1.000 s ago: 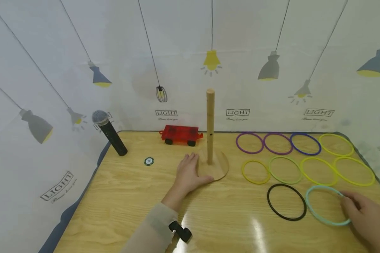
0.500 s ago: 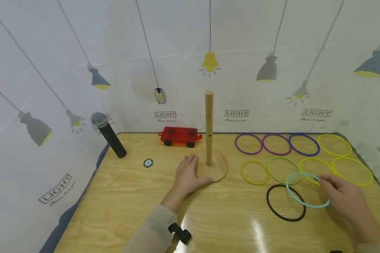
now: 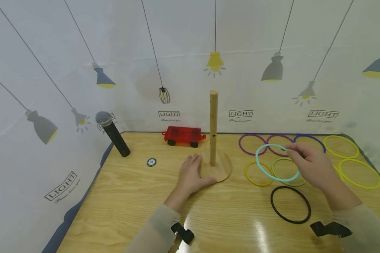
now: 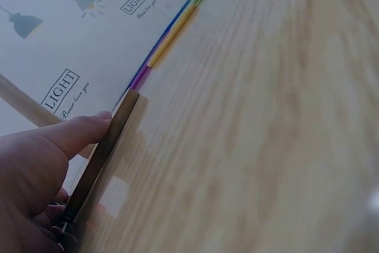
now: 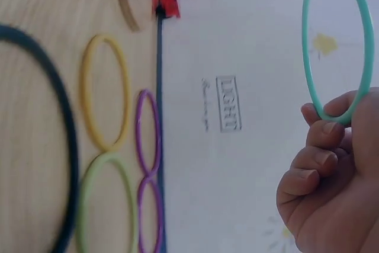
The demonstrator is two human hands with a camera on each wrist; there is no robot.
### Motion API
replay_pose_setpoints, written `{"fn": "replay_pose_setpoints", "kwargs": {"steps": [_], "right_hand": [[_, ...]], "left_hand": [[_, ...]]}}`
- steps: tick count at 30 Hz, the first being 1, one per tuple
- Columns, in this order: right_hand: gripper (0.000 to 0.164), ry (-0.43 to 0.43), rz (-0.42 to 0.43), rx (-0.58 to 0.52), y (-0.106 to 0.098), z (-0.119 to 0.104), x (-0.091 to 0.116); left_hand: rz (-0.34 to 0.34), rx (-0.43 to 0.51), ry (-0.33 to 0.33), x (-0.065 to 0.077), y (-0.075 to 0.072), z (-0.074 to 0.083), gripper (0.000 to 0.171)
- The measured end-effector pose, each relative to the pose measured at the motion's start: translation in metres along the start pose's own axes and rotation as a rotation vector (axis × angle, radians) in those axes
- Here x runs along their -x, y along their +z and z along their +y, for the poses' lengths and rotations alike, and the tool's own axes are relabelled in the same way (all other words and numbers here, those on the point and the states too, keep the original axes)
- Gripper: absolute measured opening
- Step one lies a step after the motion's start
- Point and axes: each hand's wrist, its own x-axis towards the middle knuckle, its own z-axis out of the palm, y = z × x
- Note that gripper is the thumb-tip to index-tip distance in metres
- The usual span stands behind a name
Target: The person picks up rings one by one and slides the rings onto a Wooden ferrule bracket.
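A wooden stand with an upright peg (image 3: pixel 213 130) rises from a round base (image 3: pixel 222 171) on the table. My left hand (image 3: pixel 191 177) holds that base at its left and near sides, its thumb over the rim; the left wrist view shows the thumb against the base's edge (image 4: pixel 103 152). Between thumb and forefinger, my right hand (image 3: pixel 313 168) pinches a turquoise ring (image 3: pixel 257 158). The ring is raised and tilted, to the right of the peg, and overlaps the purple and green rings behind it. In the right wrist view the turquoise ring (image 5: pixel 306 45) stands above the pinching fingers.
Flat on the table at right lie a black ring (image 3: pixel 272 201), a small yellow ring (image 3: pixel 245 172), purple rings (image 3: pixel 239 142), a blue ring (image 3: pixel 318 141) and several others. A red toy wagon (image 3: pixel 182 135), a poker chip (image 3: pixel 151 162) and an upright microphone (image 3: pixel 115 138) are at left.
My right hand has lifted the turquoise ring from beside the black ring and carried it up and left toward the peg. The left hand stays on the base.
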Motion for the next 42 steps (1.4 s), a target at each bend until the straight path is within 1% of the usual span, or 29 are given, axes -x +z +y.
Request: {"fn": "replay_pose_setpoints", "kwargs": {"steps": [3, 7, 9, 12, 15, 17, 21, 23, 28, 34, 39, 42], "right_hand": [[0.038, -0.029, 0.003, -0.009, 0.000, -0.020, -0.009], [0.038, -0.083, 0.015, 0.005, 0.001, -0.047, -0.019], [0.036, -0.104, 0.024, -0.007, 0.002, -0.061, -0.025], [0.033, -0.156, 0.046, -0.038, 0.003, -0.081, -0.039], [0.032, -0.212, 0.082, -0.058, 0.001, -0.105, -0.054], [0.031, -0.242, 0.120, -0.064, -0.001, -0.121, -0.062], [0.029, -0.262, 0.194, -0.104, -0.007, -0.151, -0.072], [0.028, -0.265, 0.214, -0.127, -0.009, -0.162, -0.075], [0.028, -0.267, 0.227, -0.168, -0.011, -0.178, -0.077], [0.028, -0.292, 0.249, -0.162, -0.011, -0.187, -0.082], [0.028, -0.325, 0.279, -0.146, -0.013, -0.192, -0.093], [0.029, -0.318, 0.287, -0.134, -0.014, -0.195, -0.102]], "left_hand": [[-0.008, 0.013, -0.004, 0.000, 0.002, 0.001, 0.111], [-0.020, 0.029, -0.002, 0.001, 0.003, 0.003, 0.112], [-0.021, 0.018, 0.003, 0.001, 0.002, 0.003, 0.111], [0.000, -0.010, 0.014, 0.000, 0.000, 0.002, 0.110], [0.014, -0.027, 0.013, -0.001, -0.001, 0.001, 0.110], [0.009, -0.022, 0.006, -0.001, -0.002, 0.001, 0.111], [0.000, 0.020, -0.006, 0.000, -0.004, 0.003, 0.112], [-0.005, 0.037, -0.015, 0.001, -0.004, 0.004, 0.112], [-0.020, 0.055, -0.046, 0.002, -0.004, 0.006, 0.113], [-0.021, 0.048, -0.043, 0.002, -0.002, 0.006, 0.114], [-0.018, 0.039, -0.047, 0.001, -0.002, 0.004, 0.114], [-0.016, 0.043, -0.048, 0.001, -0.003, 0.004, 0.113]]}}
